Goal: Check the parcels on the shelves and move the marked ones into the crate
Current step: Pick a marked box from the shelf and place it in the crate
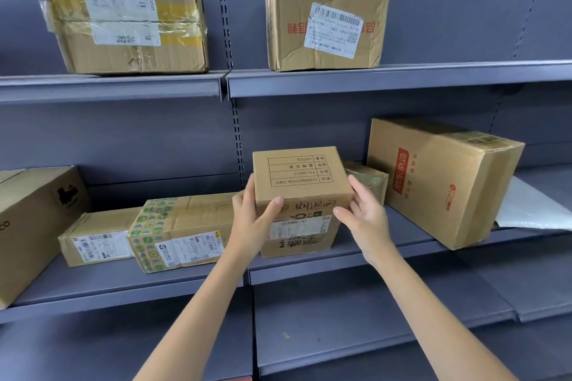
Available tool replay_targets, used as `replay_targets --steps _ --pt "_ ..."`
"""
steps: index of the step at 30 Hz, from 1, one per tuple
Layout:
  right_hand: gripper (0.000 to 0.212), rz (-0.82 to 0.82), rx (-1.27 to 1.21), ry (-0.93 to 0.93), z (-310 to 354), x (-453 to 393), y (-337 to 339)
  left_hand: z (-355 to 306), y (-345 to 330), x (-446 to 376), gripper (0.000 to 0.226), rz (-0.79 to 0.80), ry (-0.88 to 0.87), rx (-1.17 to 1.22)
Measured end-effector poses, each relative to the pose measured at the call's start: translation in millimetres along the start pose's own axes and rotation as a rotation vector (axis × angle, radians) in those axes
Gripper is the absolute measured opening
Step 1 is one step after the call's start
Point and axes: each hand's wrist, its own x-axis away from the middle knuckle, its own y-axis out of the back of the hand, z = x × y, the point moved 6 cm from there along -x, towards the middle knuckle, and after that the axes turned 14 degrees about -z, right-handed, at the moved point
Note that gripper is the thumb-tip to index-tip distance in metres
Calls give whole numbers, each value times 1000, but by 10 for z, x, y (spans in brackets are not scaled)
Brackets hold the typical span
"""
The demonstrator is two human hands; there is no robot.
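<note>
Grey metal shelving (371, 80) is seen in three tiers. Eight cardboard parcels are counted. Two are stood on the upper shelf: a wide taped carton (123, 15) at the left and a dented carton (328, 18) at the right, each labelled. Six are found at the middle shelf. A big carton (34, 226) is cut off by the left edge. A red-printed carton (439, 182) is tilted at the right, over a white sheet (535, 210). A green-taped parcel (182, 232) is laid just beside a flat labelled parcel (99, 238). A small taped packet (371, 179) is partly hidden behind the central box.

The correction-tape box (301, 182) is held at the middle shelf's front edge, whether lifted cannot be told. It is clasped by two hands: the left hand (252, 219) is curled round its left side, thumb on the front; the right hand (362, 210) is curled at its right corner.
</note>
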Motion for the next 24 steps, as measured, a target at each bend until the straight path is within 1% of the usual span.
replay_targets --steps 2,3,5,6,8,11,13,15,18,21,22,24 --pt "75 38 32 -49 -103 -100 -78 48 -17 -59 46 12 20 78" --pt "75 74 46 -98 -182 -131 -124 95 -31 -64 46 29 55 81" --pt "69 155 114 -195 -389 -144 -210 264 -70 -46 53 70 125 -10" --pt "70 171 152 -227 -495 -144 -229 338 -97 -25 60 97 144 -55" --pt "74 130 193 -259 -602 -149 -187 410 -145 41 69 134 172 -81" --pt "60 42 163 -235 -526 -163 -28 365 -86 29 67 80 170 -59" --pt "53 -19 106 -221 -483 -135 97 331 -57 -21 71 55 155 -43" --pt "45 -59 19 -218 -468 -83 192 256 -53 -21 71 58 184 -52" --pt "29 -77 -133 -258 -481 51 263 175 -110 12 72 89 237 53" --pt "28 -102 -250 -328 -521 196 279 232 -247 103 77 217 200 94" --pt "30 -106 -254 -335 -533 237 278 211 -270 154 75 234 186 108" --pt "34 -95 -250 -334 -547 306 265 177 -288 248 69 218 208 186"
